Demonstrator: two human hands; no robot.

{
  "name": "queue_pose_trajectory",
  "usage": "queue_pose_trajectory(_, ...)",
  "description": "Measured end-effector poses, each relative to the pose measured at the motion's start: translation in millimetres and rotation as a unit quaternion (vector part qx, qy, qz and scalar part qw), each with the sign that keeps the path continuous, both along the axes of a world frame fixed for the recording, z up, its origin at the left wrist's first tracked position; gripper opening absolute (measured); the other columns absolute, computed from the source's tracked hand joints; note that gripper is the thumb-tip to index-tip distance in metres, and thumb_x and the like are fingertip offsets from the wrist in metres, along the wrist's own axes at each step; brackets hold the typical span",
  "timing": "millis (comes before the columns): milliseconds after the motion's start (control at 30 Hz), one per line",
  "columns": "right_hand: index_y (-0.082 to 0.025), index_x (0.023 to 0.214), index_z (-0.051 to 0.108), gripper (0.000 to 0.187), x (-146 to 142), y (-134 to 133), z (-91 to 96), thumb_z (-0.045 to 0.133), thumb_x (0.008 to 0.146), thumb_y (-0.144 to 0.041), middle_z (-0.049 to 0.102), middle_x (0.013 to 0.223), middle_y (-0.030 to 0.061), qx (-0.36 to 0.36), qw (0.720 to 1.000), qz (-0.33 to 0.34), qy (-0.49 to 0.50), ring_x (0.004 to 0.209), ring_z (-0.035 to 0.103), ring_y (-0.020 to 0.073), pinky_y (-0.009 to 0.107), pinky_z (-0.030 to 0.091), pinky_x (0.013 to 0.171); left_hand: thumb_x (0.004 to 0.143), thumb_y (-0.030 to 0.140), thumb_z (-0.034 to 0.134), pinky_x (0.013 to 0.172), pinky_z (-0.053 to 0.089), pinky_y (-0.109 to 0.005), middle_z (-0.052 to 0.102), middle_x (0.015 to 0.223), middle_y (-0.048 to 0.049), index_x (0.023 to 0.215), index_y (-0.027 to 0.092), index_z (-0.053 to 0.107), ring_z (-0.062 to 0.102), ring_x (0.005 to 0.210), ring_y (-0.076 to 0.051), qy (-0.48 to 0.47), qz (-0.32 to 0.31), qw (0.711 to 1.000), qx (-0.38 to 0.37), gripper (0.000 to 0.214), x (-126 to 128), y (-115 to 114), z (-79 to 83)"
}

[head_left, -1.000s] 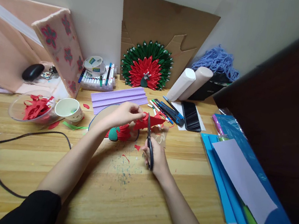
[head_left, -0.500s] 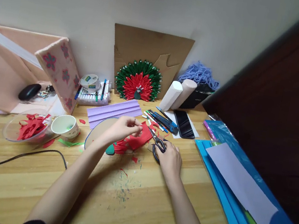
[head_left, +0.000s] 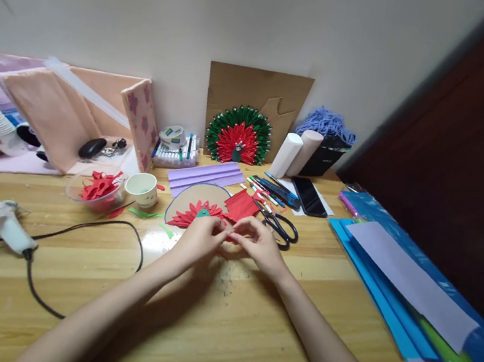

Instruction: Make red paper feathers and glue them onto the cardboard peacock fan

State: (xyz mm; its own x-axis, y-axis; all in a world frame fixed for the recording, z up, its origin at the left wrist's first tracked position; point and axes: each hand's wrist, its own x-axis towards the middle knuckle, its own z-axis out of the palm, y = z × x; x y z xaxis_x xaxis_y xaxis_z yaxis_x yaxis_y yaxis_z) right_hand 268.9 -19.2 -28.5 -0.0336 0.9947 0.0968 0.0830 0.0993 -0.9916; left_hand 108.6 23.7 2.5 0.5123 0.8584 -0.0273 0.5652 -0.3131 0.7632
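Observation:
My left hand (head_left: 200, 238) and my right hand (head_left: 257, 244) meet fingertip to fingertip over the wooden table (head_left: 208, 318), both pinched on a small piece of red paper (head_left: 229, 238) that barely shows between them. Just behind them lies a red paper sheet (head_left: 241, 205) and a cardboard half-disc (head_left: 195, 196) carrying a red petal fan with a green centre (head_left: 195, 214). The black-handled scissors (head_left: 279, 227) lie on the table to the right of my right hand, released.
A hot glue gun (head_left: 4, 223) with its black cable (head_left: 88, 229) lies left. A clear bowl of red scraps (head_left: 98, 188), a paper cup (head_left: 142, 188), purple paper (head_left: 205, 174), markers (head_left: 177, 151), pens, a phone (head_left: 309, 196) and a finished peacock craft (head_left: 239, 135) stand behind. Blue and lilac sheets (head_left: 406, 285) cover the right.
My right hand put the scissors down on the table and came left to join the left hand. Both hands drew nearer to me, now pinching a small red piece. The camera tilted and shifted.

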Motion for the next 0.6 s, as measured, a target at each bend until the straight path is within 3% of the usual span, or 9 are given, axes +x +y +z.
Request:
queue_pose_trajectory(100, -0.017, 0.079, 0.063, 0.018, -0.5, 0.2, 0.7, 0.069, 0.073, -0.032, 0.068, 0.077, 0.0016, 0.012, 1.000, -0.015, -0.015, 0.073, 0.065, 0.0147, 0.029, 0.053, 0.071, 0.080, 0.035, 0.056, 0.062, 0.046, -0.026, 0.071, 0.072, -0.0053, 0.073, 0.015, 0.067, 0.065, 0.069, -0.018, -0.076, -0.017, 0.996, -0.051, 0.024, -6.8, 0.8, -3.7)
queue_pose_trajectory(233, -0.016, 0.080, 0.067, 0.017, 0.7, 2.2, 0.7, 0.070, 0.072, -0.031, 0.070, 0.078, 0.0028, 0.017, 0.999, -0.030, -0.026, 0.074, 0.066, 0.0147, 0.028, 0.052, 0.072, 0.077, 0.029, 0.063, 0.072, 0.050, -0.027, 0.073, 0.084, -0.0066, 0.081, 0.015, 0.068, 0.067, 0.079, -0.018, -0.170, -0.003, 0.985, -0.038, 0.016, -9.8, 0.0, -10.4)
queue_pose_trajectory(333, -0.017, 0.079, 0.068, 0.016, -0.9, 2.0, -1.0, 0.072, 0.071, -0.029, 0.071, 0.078, 0.0027, 0.012, 0.999, -0.046, -0.016, 0.075, 0.066, 0.0148, 0.028, 0.052, 0.073, 0.077, 0.023, 0.063, 0.075, 0.052, -0.027, 0.073, 0.092, -0.0075, 0.090, 0.015, 0.067, 0.068, 0.084, -0.017, -0.231, 0.004, 0.970, -0.072, 0.016, -10.6, -3.5, -16.3)
queue_pose_trajectory(600, -0.019, 0.077, 0.069, 0.013, -6.3, -2.8, -2.3, 0.073, 0.070, -0.028, 0.072, 0.078, 0.0029, 0.009, 0.998, -0.057, 0.027, 0.073, 0.068, 0.0166, 0.032, 0.056, 0.074, 0.075, 0.024, 0.067, 0.081, 0.054, -0.031, 0.074, 0.094, -0.0075, 0.091, 0.016, 0.072, 0.068, 0.088, -0.020, -0.264, 0.049, 0.954, -0.131, 0.019, -11.9, -5.8, -27.5)
